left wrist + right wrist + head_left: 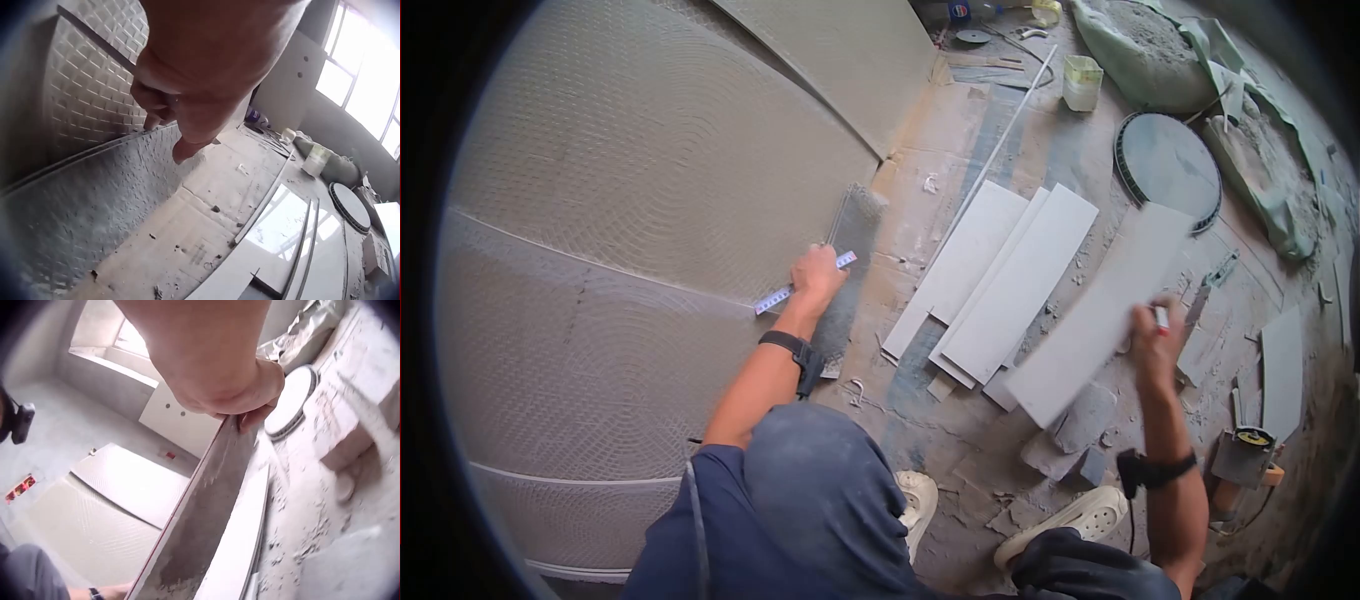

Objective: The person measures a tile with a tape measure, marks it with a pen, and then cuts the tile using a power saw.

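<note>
Measuring, head view: I crouch on a dusty floor, my left hand [817, 277] curled round a tape measure [802, 285] laid across the gap strip [847, 270] beside the laid floor tiles [650, 180].
Right side, head view: my right hand [1157, 340] grips the long edge of a tile strip [1100, 315], tilted up off the floor, with what looks like a red marker [1162, 318] pinched alongside; more cut strips [1000, 280] lie between my hands.
Left wrist view: my left fingers [156, 115] are bent, tips pressing at the edge where ribbed tile meets rough mortar; the tape itself is hidden here.
Right wrist view: thumb and fingers [256, 415] clamp the strip's [200, 531] top edge, its rough back showing.
Step, as I judge it: sizing the gap; next calls for carrying that reading to the held strip and marking it.
</note>
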